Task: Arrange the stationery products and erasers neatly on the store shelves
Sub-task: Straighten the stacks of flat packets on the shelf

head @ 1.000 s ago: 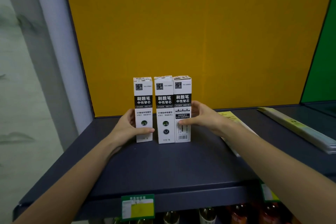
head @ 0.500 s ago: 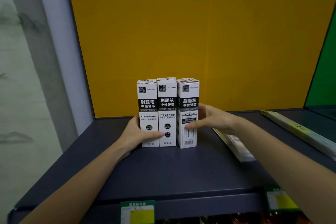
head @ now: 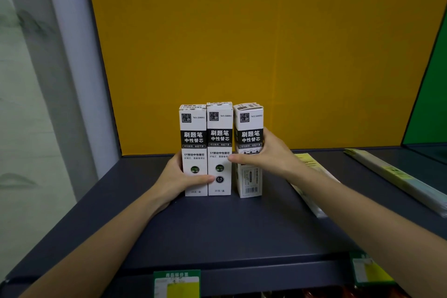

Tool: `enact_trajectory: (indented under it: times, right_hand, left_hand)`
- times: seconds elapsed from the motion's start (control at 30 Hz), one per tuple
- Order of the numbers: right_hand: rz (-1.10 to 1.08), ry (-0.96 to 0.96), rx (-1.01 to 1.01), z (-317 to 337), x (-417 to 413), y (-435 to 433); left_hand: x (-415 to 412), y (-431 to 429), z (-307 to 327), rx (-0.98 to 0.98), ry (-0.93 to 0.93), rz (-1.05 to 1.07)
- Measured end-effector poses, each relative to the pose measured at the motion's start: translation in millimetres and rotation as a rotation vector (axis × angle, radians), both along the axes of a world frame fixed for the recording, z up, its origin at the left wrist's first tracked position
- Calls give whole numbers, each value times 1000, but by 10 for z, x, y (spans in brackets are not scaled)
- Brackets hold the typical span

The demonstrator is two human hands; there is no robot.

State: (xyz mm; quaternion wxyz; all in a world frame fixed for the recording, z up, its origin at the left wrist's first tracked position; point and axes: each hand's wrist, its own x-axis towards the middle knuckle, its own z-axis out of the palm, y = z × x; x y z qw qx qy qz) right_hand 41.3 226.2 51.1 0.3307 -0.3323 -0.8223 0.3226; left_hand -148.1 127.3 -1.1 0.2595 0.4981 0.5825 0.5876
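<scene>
Three tall white refill boxes with black bands stand upright on the dark shelf (head: 217,232). The left box (head: 193,128) and the middle box (head: 219,126) touch side by side. My left hand (head: 177,180) grips the left box from its left side, thumb laid across the front onto the middle box. The right box (head: 249,118) stands a small gap apart and is turned slightly, showing a side with a barcode. My right hand (head: 262,156) grips this box from the right, thumb across its front.
A yellow back panel (head: 266,43) rises behind the boxes. Two long flat packs lie on the shelf at the right, one close (head: 312,181) and one farther (head: 396,179). Green price tags (head: 176,283) hang on the shelf's front edge. A grey post (head: 72,68) stands at the left.
The left box has been pushed against the middle box. The right box has come away from the middle one and turned slightly, leaving a narrow gap.
</scene>
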Motion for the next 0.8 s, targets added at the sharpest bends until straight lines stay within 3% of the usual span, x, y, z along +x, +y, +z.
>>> enact_trajectory:
  times: [0.13, 0.3, 0.47, 0.8]
  right_hand:
    - [-10, -15, 67, 22, 19, 7]
    - [210, 66, -245, 58, 154, 157]
    - [271, -6, -258, 89, 261, 251]
    - [336, 24, -253, 1, 162, 320]
  left_hand:
    - [-10, 5, -16, 2, -4, 14]
    - [-12, -7, -17, 7, 6, 5]
    - [-79, -50, 10, -21, 28, -41]
    - [-137, -42, 5, -10, 58, -27]
